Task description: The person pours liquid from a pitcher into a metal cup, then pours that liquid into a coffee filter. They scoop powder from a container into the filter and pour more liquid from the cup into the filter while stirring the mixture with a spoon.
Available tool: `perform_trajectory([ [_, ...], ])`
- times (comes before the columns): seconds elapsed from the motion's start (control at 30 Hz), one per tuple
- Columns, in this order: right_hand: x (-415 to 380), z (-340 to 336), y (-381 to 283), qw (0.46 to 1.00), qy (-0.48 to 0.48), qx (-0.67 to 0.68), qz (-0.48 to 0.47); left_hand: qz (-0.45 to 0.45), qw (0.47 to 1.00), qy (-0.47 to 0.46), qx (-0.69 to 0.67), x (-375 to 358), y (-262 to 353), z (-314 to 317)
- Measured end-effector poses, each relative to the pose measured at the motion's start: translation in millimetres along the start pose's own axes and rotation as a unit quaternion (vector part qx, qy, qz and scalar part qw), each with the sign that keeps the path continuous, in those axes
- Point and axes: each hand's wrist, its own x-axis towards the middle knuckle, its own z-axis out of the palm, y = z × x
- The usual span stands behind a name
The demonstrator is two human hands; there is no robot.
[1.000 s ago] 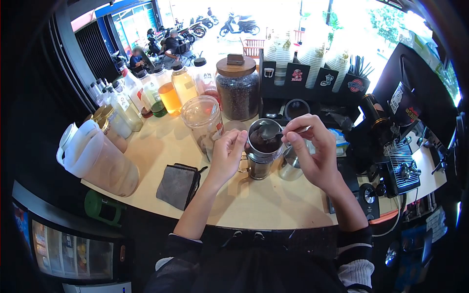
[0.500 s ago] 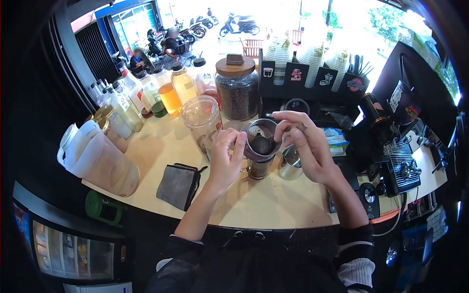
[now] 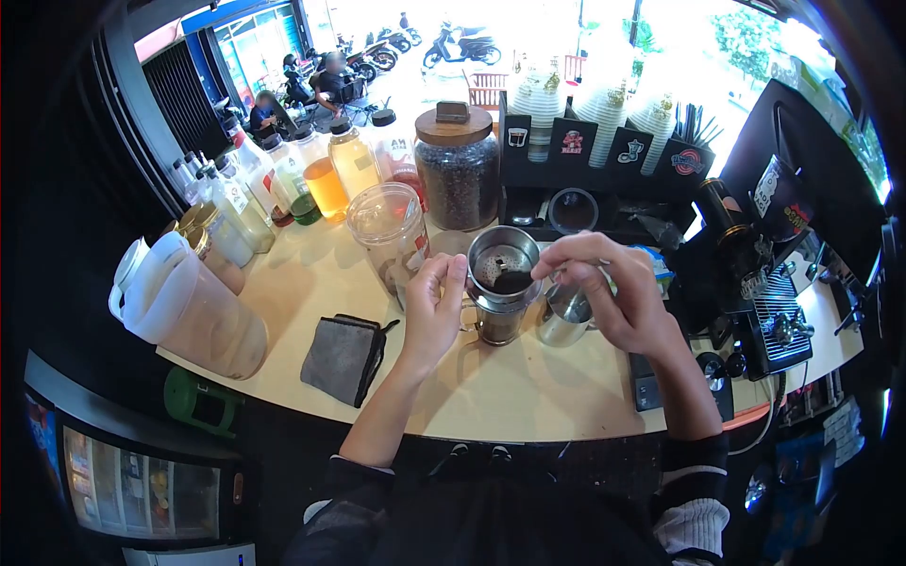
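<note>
A metal drip coffee filter sits on top of a clear glass mug with dark liquid inside. Foam and a dark patch show within the filter. My left hand pinches the filter's left rim between thumb and fingers. At the right rim is my right hand, its thumb and fingers drawn together; whatever they hold, if anything, is too small to tell. Just under that hand stands a metal pitcher. Behind the filter is a clear plastic jar with its top uncovered.
A folded grey cloth and a large plastic pitcher are on the left. Syrup bottles and a coffee bean jar line the back. Cup stacks stand in a black holder. A black scale lies right.
My right hand has shifted a little right and lower, uncovering more of the filter's opening. The foam inside shows more widely. My left hand stays at the rim.
</note>
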Motion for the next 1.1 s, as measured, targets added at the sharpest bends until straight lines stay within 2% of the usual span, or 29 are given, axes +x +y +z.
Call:
perform_trajectory([
  [0.07,4,-2,4,0.999,0.042,0.000,-0.013,-0.046,0.997,-0.012,-0.055,4,-2,-1],
  [0.17,8,-7,6,0.998,0.060,0.002,-0.022,-0.066,0.997,-0.019,-0.044,10,-2,-5],
  [0.47,5,-1,11,0.992,0.122,0.019,-0.011,-0.078,0.995,-0.036,-0.059,23,-5,-10],
  [0.8,4,0,10,0.988,0.147,0.028,-0.030,-0.096,0.987,-0.068,-0.109,18,-1,-6],
  [1.1,1,3,-1,0.992,0.101,-0.071,-0.035,-0.034,0.988,-0.077,-0.130,-1,-2,2],
])
